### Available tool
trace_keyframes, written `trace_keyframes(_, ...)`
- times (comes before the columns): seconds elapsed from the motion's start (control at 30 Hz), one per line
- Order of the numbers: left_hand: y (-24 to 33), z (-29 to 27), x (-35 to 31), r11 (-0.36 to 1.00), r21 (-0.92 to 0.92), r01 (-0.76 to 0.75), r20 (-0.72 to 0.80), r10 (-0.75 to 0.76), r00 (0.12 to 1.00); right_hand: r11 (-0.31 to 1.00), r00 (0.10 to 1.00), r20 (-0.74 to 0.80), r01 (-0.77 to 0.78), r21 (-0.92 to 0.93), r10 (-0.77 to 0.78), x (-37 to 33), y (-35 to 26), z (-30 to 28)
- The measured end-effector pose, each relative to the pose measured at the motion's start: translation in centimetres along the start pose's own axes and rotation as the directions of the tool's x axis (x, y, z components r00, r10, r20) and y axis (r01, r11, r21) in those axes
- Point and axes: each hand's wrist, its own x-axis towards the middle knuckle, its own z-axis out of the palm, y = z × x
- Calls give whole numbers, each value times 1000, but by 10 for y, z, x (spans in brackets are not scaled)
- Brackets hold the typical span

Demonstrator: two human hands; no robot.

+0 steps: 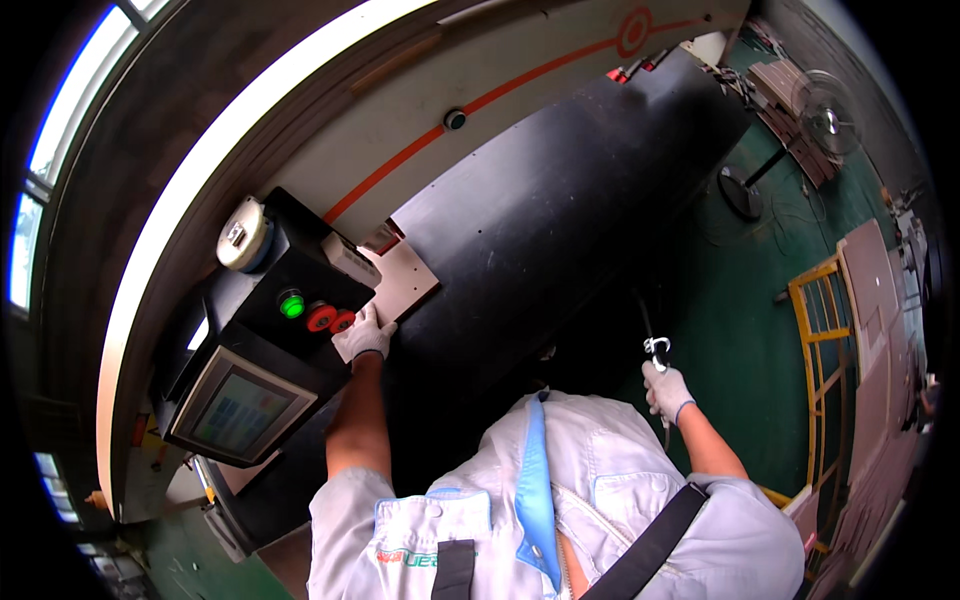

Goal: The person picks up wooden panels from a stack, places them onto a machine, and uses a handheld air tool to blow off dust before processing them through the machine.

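My left hand (363, 338), in a white glove, rests at the near corner of a pale flat board (408, 284), its thumb and forefinger apart. Just beside that hand are the red buttons (321, 318) of a black control box (298, 262); I cannot tell whether the fingers touch one. Out to the right, my gloved right hand (668, 391) is closed around an air blow gun (656, 349) with a silver metal head. A thin hose (643, 312) shows near the gun. Part of the board is hidden under the box.
A green lit button (291, 304) and a tilted touch screen (240, 408) belong to the machine. Its dark metal table (560, 190) stretches away to the right. Beyond stand a floor fan (830, 121), a yellow metal frame (822, 335) and stacked boards (870, 300).
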Motion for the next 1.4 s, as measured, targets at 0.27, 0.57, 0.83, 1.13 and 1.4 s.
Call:
trace_keyframes(0.27,33,113,-89,1000,-4,14,-541,-14,841,446,781,499,625,-641,-376,34,-56,40)
trace_keyframes(0.57,-20,175,-256,924,-278,264,-262,-337,904,-263,452,874,834,-485,-176,1,-142,194)
trace_keyframes(0.83,-77,194,-316,907,-335,256,-415,-386,824,447,466,880,810,-379,-97,-26,-141,307)
trace_keyframes(1.13,-159,186,-319,948,-315,48,-545,-223,808,703,603,775,635,-321,-190,-28,-105,333)
trace_keyframes(1.4,-276,199,-293,935,-352,48,-630,-274,727,667,716,634,628,-401,-292,-55,-95,345)
